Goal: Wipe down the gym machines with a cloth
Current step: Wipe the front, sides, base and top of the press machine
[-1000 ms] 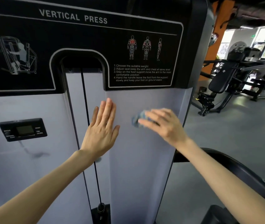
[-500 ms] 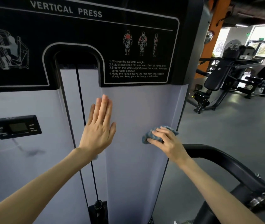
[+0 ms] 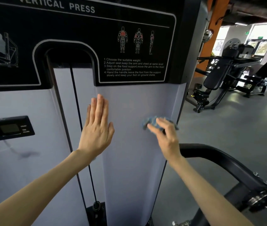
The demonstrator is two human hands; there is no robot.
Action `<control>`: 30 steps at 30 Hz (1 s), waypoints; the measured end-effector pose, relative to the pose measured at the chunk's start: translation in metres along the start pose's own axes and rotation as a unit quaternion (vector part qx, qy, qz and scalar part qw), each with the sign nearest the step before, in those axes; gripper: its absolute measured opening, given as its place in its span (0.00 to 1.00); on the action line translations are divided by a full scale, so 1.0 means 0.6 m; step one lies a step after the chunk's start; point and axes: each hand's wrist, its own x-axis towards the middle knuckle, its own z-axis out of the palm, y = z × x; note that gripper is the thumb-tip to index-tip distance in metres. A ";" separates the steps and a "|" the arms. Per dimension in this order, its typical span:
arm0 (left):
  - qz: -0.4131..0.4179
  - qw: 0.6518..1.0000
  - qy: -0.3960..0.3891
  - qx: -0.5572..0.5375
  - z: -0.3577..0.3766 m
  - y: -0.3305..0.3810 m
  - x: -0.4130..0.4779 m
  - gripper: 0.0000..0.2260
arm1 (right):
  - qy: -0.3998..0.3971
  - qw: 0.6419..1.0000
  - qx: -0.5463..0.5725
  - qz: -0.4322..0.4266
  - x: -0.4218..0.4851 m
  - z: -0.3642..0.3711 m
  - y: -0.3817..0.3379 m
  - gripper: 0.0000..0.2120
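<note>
Cloth (image 3: 154, 123): blue, bunched, pressed against the grey panel (image 3: 129, 168) of the Vertical Press machine, centre-right of frame, just inside the panel's right edge. It is blurred, which suggests mid-stroke.

Change: a second ago it sits nearer the panel's middle. Half a second ago it is lower and out at the right edge. Now it is back up a little, below the black instruction placard (image 3: 134, 46). Reads as short scrubbing passes over one patch, not a long sweep.

Right hand (image 3: 167, 139): fingers curled over the cloth, gripping it against the panel.

Left hand (image 3: 96, 132): unchanged, flat on the panel beside the cable (image 3: 79, 115), fingers straight and close together, holding nothing, apparently bracing.

Judgement: right strip below the placard is being covered; the left panel around the display console (image 3: 9, 128) shows a dark smear and looks not yet wiped. Further machines (image 3: 219, 75) stand upper right.
</note>
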 end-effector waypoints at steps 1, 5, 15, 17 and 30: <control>0.001 1.000 -0.002 0.001 -0.001 0.000 0.000 0.34 | -0.029 0.999 -0.005 -0.017 -0.024 0.000 -0.007 0.22; 0.013 1.000 -0.002 0.013 -0.007 -0.002 -0.001 0.34 | -0.064 0.990 -0.040 -0.116 -0.010 -0.017 0.011 0.15; 0.018 0.998 -0.031 0.056 -0.030 0.000 -0.003 0.34 | 0.126 0.984 0.001 0.123 0.171 -0.010 -0.006 0.16; 0.026 0.997 -0.035 0.066 -0.041 -0.003 -0.004 0.33 | 0.121 0.985 0.021 0.120 0.163 0.002 -0.034 0.16; -0.023 0.998 -0.021 0.060 -0.101 -0.050 -0.051 0.30 | 0.095 0.993 0.064 -0.002 0.218 0.038 -0.151 0.15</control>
